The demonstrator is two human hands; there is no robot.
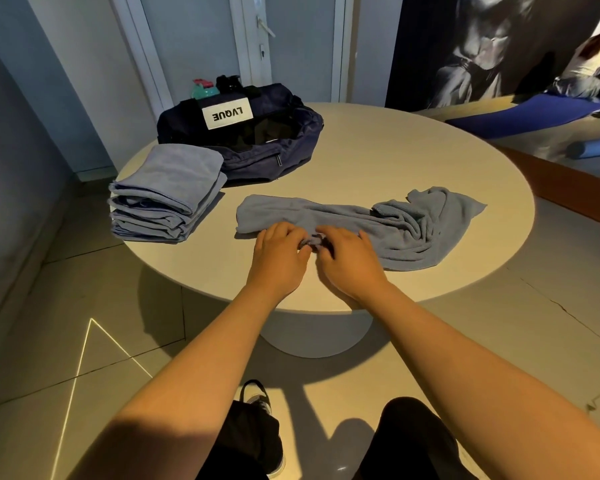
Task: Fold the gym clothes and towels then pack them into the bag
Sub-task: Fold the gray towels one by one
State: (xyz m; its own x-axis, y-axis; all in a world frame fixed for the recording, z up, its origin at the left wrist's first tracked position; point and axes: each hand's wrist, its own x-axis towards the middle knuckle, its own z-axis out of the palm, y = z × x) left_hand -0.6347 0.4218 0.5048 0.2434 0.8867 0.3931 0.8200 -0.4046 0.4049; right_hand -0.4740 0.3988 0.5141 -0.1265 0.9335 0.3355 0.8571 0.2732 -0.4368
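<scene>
A round tabletop (378, 157) is seen; a folded towel stack (165, 195) at left, an open bag (257, 140) behind, and a crumpled towel (378, 223) at centre are carried.

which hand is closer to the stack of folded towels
Left. The left hand is just right of the stack of folded towels; the right hand lies beyond it, farther right. Both grip the loose towel.

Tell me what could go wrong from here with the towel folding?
1. The loose towel, pinched at its near edge by the left hand and right hand, is bunched at its right end near the table rim. The fold may come out lopsided, or that end may slide off.
2. The folded stack sits at the table's left edge; a nudge could topple it.
3. The bag mouth looks slack, so towels might snag going in.
</scene>
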